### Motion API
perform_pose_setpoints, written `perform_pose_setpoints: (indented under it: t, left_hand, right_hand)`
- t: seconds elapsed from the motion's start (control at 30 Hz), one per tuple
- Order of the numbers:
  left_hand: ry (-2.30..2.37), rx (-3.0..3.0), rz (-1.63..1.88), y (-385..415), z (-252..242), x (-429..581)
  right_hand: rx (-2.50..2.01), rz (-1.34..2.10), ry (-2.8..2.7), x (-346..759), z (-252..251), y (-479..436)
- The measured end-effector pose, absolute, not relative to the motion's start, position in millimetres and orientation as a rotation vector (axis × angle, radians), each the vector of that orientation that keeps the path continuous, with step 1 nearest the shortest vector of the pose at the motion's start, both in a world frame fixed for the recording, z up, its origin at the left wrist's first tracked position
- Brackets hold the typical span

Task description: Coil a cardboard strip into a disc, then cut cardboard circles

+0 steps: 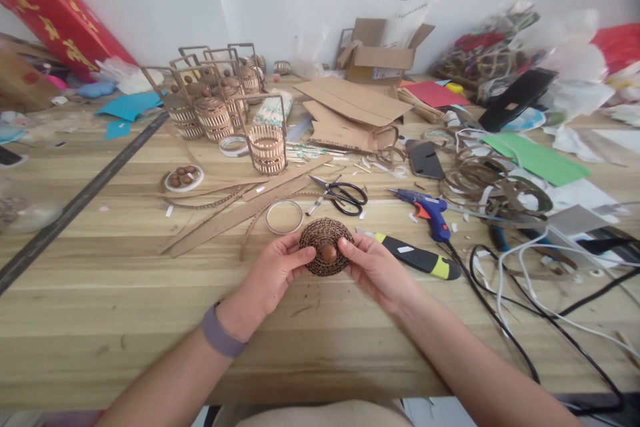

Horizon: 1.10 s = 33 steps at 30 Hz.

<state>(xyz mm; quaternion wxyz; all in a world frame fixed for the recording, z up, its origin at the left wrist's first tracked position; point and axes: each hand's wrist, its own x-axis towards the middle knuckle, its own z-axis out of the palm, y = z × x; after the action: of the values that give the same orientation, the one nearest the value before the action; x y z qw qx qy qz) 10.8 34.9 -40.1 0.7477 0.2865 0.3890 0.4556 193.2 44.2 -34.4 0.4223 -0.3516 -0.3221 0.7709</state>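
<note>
Between both hands I hold a round lid of coiled corrugated cardboard (320,268), with a brown wooden knob (329,253) at its middle. My left hand (280,267) pinches its left rim, thumb on top. My right hand (375,270) grips the right rim, its thumb tip beside the knob. Just beyond the lid lie a pair of black-handled scissors (350,197), a pen (315,205) and a thin ring (284,216). A black and lime utility knife (415,257) is right of my right hand, with a blue glue gun (427,207) behind it.
A small slatted lantern with a handle (267,149) stands ahead, with several lidded ones (213,113) behind it. A dish of brown balls (184,178) sits at left. Cardboard sheets (355,101), coiled strips (500,183) and cables (505,293) spread to the right.
</note>
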Motion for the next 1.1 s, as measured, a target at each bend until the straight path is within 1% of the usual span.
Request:
perform_pose_setpoints:
  t: [0.57,0.8,1.1]
  left_hand:
    - [0.85,0.581,1.05,35.1,-36.6,11.3]
    - [0.843,0.577,1.055,34.0,-31.5,12.8]
    - [0.832,0.564,1.075,30.5,-36.9,18.0]
  right_hand:
    - [-0.887,1.845,-0.937,187.9,-36.4,38.5]
    - [-0.924,1.832,-0.928,189.2,-32.8,36.9]
    - [-0.945,1.792,-0.893,184.7,-36.3,35.1]
